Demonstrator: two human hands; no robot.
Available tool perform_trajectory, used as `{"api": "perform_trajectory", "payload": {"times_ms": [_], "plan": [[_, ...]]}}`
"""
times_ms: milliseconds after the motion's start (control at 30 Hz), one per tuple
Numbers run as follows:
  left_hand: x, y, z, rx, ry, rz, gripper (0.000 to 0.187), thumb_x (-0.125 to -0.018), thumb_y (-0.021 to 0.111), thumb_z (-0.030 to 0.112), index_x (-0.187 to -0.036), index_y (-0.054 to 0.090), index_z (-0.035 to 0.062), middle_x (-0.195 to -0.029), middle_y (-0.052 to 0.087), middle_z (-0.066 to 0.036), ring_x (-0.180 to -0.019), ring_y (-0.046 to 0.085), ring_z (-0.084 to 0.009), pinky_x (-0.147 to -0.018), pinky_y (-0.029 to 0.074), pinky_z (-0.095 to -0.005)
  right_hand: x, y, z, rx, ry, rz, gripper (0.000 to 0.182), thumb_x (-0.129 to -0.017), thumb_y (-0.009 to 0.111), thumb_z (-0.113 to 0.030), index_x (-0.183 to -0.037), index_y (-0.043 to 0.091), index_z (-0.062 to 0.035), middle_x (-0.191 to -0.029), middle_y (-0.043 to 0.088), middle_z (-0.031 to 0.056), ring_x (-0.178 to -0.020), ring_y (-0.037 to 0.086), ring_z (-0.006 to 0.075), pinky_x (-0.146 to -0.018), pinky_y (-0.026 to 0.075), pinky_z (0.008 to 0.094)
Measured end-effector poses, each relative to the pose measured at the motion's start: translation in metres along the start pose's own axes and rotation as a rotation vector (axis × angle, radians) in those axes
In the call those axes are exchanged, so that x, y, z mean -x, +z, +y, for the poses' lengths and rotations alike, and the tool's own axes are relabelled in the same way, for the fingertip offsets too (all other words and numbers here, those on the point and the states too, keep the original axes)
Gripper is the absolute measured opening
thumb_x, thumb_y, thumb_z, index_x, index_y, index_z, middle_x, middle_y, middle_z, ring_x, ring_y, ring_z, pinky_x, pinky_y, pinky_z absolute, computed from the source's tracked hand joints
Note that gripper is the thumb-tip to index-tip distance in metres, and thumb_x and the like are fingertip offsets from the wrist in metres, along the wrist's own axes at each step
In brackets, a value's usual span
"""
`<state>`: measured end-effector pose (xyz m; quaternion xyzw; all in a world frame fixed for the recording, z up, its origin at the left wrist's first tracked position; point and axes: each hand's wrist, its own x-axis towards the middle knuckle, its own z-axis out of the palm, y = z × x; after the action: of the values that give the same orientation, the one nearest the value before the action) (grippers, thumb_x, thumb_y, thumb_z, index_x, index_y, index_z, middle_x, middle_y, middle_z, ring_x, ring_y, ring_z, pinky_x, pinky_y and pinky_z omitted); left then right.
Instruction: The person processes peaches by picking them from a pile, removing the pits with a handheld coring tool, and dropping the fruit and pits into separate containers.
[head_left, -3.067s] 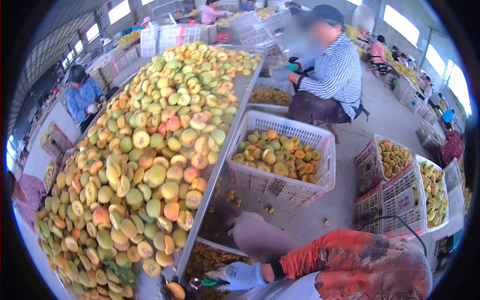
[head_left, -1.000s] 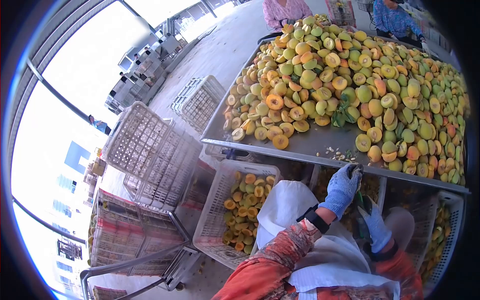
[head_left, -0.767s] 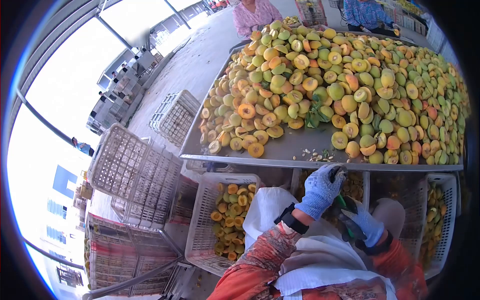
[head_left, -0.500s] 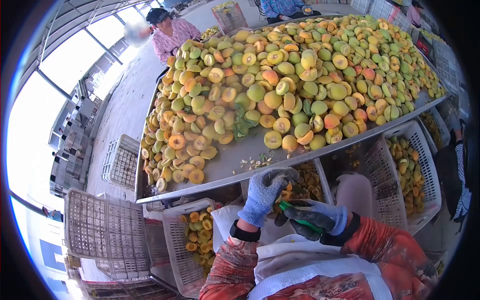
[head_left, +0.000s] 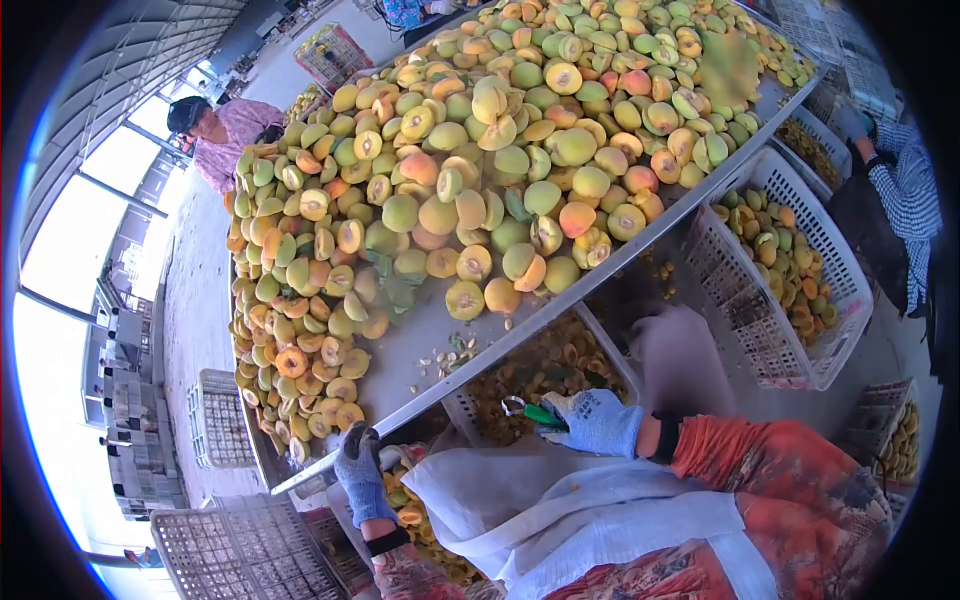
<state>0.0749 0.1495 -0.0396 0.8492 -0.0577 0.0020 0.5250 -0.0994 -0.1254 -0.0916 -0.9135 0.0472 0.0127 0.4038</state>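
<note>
My left hand (head_left: 362, 478), in a blue glove with dark fingertips, is at the table's near edge, above a crate of fruit halves (head_left: 425, 520). Its fingers are curled together, and whatever they may hold is hidden. My right hand (head_left: 598, 422), gloved alike, is closed round a green-handled tool (head_left: 545, 415) with a small metal loop pointing left. Below the tool's loop lies my pale apron (head_left: 590, 505). Halved and whole yellow-green fruits (head_left: 440, 215) are heaped on the metal table (head_left: 410, 340). Loose pits (head_left: 440, 360) and a green leaf cluster (head_left: 398, 285) lie near its front.
Under the table edge stands a crate of fruit halves (head_left: 545, 375). Another full crate (head_left: 780, 270) is at the right, and empty-looking crates (head_left: 245, 550) are at lower left. One person (head_left: 235, 135) is at the table's far left; another person (head_left: 900, 190) is at the right.
The view has shifted and tilted. My hands, close together before, are now apart: the left has moved left to the table edge, while the right still holds the green tool, its loop now visible.
</note>
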Motion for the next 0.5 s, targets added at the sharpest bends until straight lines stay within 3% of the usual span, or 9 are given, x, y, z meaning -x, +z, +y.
{"api": "perform_trajectory", "payload": {"times_ms": [67, 100, 133, 200, 267, 333, 367, 467, 500], "plan": [[-0.04, 0.048, 0.018, -0.032, -0.207, -0.189, 0.022, -0.08, 0.056, 0.005, -0.1, 0.06, -0.0019, -0.086, 0.063, -0.006, -0.073, 0.057, -0.0112, -0.066, 0.047, -0.0226, 0.001, 0.003, 0.003, -0.032, -0.001, -0.008, 0.042, -0.079, 0.051, -0.044, -0.099, 0.049, -0.0068, -0.067, 0.058, 0.0186, -0.062, 0.058, 0.0356, -0.056, 0.045, 0.0447], [-0.06, 0.078, 0.018, -0.145, -0.002, -0.261, 0.022, -0.078, 0.056, 0.004, -0.099, 0.06, -0.0027, -0.084, 0.064, -0.008, -0.071, 0.057, -0.0114, -0.064, 0.047, -0.0237, 0.003, 0.003, 0.006, -0.058, 0.004, 0.019, 0.043, -0.08, 0.05, -0.045, -0.1, 0.048, -0.0065, -0.068, 0.058, 0.0188, -0.063, 0.058, 0.0357, -0.057, 0.045, 0.0447], [-0.077, 0.108, 0.025, -0.399, 0.171, -0.318, 0.032, -0.075, 0.062, 0.01, -0.104, 0.057, -0.0027, -0.089, 0.063, -0.012, -0.073, 0.059, -0.0172, -0.069, 0.047, -0.0284, 0.005, -0.002, 0.006, -0.092, 0.018, -0.02, 0.043, -0.08, 0.049, -0.045, -0.1, 0.048, -0.007, -0.069, 0.058, 0.0189, -0.064, 0.058, 0.0359, -0.058, 0.045, 0.0447], [-0.106, 0.169, 0.03, -0.555, 0.262, -0.303, 0.049, -0.067, 0.068, 0.017, -0.111, 0.053, -0.0003, -0.092, 0.062, -0.016, -0.081, 0.06, -0.0257, -0.075, 0.047, -0.0337, 0.01, -0.01, 0.007, -0.093, 0.084, -0.126, 0.042, -0.081, 0.047, -0.045, -0.103, 0.048, -0.0089, -0.075, 0.059, 0.0189, -0.068, 0.058, 0.0357, -0.06, 0.045, 0.0442], [-0.178, 0.22, -0.093, -0.557, 0.728, -0.374, 0.061, -0.06, 0.072, 0.02, -0.115, 0.051, 0.0023, -0.092, 0.061, -0.017, -0.087, 0.058, -0.0316, -0.08, 0.045, -0.0367, 0.018, -0.011, 0.013, -0.126, 0.043, -0.051, 0.043, -0.082, 0.046, -0.045, -0.105, 0.048, -0.0091, -0.079, 0.059, 0.0193, -0.071, 0.058, 0.0346, -0.062, 0.045, 0.0432], [-0.114, 0.233, 0.02, -0.775, 0.208, -0.374, 0.066, -0.058, 0.073, 0.019, -0.118, 0.048, 0.0037, -0.094, 0.06, -0.018, -0.088, 0.058, -0.0323, -0.08, 0.045, -0.0367, 0.027, -0.035, 0.004, -0.1, 0.073, 0.023, 0.04, -0.079, 0.051, -0.041, -0.1, 0.051, -0.0078, -0.08, 0.059, 0.0178, -0.072, 0.058, 0.0335, -0.062, 0.046, 0.0414], [-0.111, 0.232, 0.019, -0.753, 0.21, -0.385, 0.066, -0.058, 0.073, 0.019, -0.118, 0.048, 0.0037, -0.094, 0.06, -0.018, -0.088, 0.058, -0.0323, -0.08, 0.045, -0.0367, 0.032, -0.039, -0.001, -0.127, 0.06, 0.047, 0.037, -0.076, 0.057, -0.037, -0.096, 0.054, -0.0065, -0.08, 0.06, 0.0163, -0.072, 0.058, 0.0323, -0.062, 0.046, 0.0396], [-0.1, 0.204, -0.013, -0.655, 0.324, -0.551, 0.071, -0.059, 0.072, 0.016, -0.122, 0.042, 0.0046, -0.093, 0.06, -0.017, -0.081, 0.06, -0.0307, -0.075, 0.048, -0.0368, 0.039, -0.045, -0.009, -0.133, 0.063, 0.059, 0.038, -0.076, 0.054, -0.043, -0.09, 0.053, -0.0078, -0.078, 0.06, 0.0162, -0.071, 0.059, 0.032, -0.063, 0.046, 0.04], [-0.094, 0.192, -0.023, -0.428, 0.278, -0.589, 0.054, -0.066, 0.066, 0.025, -0.112, 0.049, 0.0032, -0.092, 0.06, -0.016, -0.082, 0.059, -0.0304, -0.076, 0.047, -0.0393, 0.04, -0.046, -0.011, -0.126, 0.059, 0.059, 0.038, -0.076, 0.054, -0.043, -0.09, 0.053, -0.0078, -0.078, 0.06, 0.0162, -0.071, 0.059, 0.032, -0.063, 0.046, 0.04]]}}
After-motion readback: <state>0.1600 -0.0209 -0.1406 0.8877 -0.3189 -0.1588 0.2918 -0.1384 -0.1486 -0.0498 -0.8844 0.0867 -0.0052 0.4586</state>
